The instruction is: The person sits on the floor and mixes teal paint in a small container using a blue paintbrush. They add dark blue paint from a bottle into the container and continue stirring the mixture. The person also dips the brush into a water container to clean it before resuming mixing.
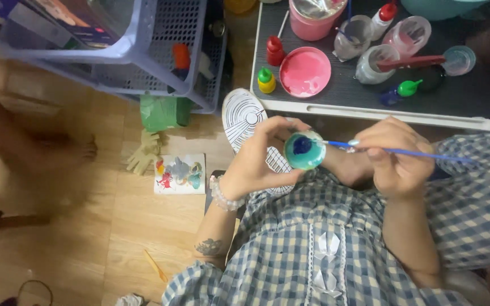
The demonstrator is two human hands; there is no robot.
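Note:
My left hand point(262, 156) grips a small round object point(304, 151) painted teal, with a dark blue patch in its middle. My right hand point(395, 161) pinches a thin blue paintbrush point(404, 152), held level, with its tip at the round object's right edge. Both hands hover over my lap, which is covered by a blue and white checked dress point(324, 249). A bead bracelet circles my left wrist.
A dark tray table point(370, 107) ahead carries small paint bottles in red point(275, 51), yellow and green, a pink lid point(305, 71), and clear cups. A white tile with paint blobs point(180, 174) lies on the wooden floor. Lilac plastic baskets point(143, 56) stand at left. Another person's foot point(80, 150) rests nearby.

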